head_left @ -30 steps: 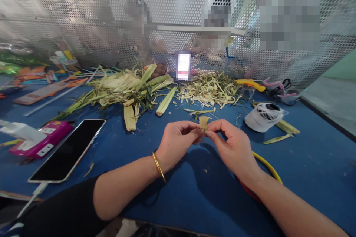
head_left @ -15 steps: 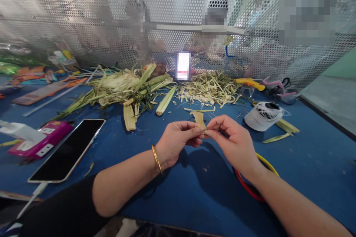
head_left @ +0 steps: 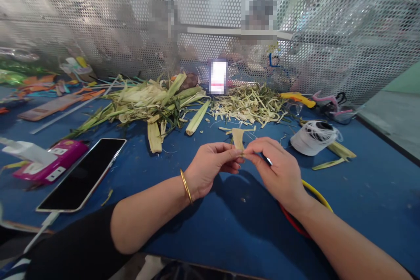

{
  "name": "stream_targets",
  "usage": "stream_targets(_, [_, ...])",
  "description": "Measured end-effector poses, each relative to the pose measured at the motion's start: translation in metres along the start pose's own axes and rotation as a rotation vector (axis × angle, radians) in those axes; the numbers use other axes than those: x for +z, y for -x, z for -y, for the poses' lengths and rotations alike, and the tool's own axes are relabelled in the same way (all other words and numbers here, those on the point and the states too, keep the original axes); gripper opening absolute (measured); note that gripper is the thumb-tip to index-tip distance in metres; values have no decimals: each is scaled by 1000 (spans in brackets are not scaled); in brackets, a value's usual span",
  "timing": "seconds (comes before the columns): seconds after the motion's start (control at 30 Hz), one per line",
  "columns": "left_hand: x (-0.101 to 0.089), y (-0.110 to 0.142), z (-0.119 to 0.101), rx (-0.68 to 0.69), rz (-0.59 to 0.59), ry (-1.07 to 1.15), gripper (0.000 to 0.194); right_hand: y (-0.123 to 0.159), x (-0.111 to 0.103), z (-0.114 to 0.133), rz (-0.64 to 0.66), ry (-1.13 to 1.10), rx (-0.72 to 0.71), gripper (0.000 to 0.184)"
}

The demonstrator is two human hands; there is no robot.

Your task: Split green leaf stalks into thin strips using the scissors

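Between my fingertips stands a pale, dry piece of corn husk (head_left: 238,138), its wider end pointing up. My left hand (head_left: 215,166) pinches its lower end between thumb and forefinger. From the other side my right hand (head_left: 274,168) is closed in a pinch at the same lower end; the fingertips nearly meet there. Just beyond the hands lie thin husk strips (head_left: 248,130). A spool of white thread (head_left: 308,140) stands to the right of my right hand. Partly hidden under my right forearm is a red and yellow ring (head_left: 316,192).
Behind are a heap of corn husks (head_left: 141,100) and a pile of shredded strips (head_left: 249,105). A phone (head_left: 82,175) and a magenta power strip (head_left: 50,162) lie left. Yellow-handled scissors (head_left: 298,99) rest at back right, before a perforated metal screen (head_left: 203,0).
The husk piece has tipped left and come back more upright, showing more of its length. My right hand's fingers have shifted slightly at the pinch. The camera view has moved a little.
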State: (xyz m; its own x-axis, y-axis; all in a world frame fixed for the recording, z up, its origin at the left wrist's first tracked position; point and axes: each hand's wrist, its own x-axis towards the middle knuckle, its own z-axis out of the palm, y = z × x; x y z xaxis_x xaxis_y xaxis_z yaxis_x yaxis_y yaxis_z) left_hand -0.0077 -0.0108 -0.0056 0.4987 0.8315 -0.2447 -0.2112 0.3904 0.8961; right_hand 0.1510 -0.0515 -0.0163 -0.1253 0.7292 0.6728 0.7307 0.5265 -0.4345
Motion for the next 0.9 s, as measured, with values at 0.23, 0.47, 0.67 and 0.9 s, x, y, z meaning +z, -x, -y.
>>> stream_targets(0.23, [4, 0, 3, 208, -92, -127, 8, 2, 4, 6, 28, -147, 276, 10])
stream_targets(0.47, [6, 2, 2, 244, -91, -157, 7, 0, 2, 11, -3, -214, 398, 11])
stream_targets(0.67, [4, 1, 3, 179, -92, -115, 6, -1, 3, 13, -6, -227, 421, 10])
stream_targets(0.9, [-1, -1, 2, -44, -29, 70, 10, 2, 1, 3, 11, -110, 125, 11])
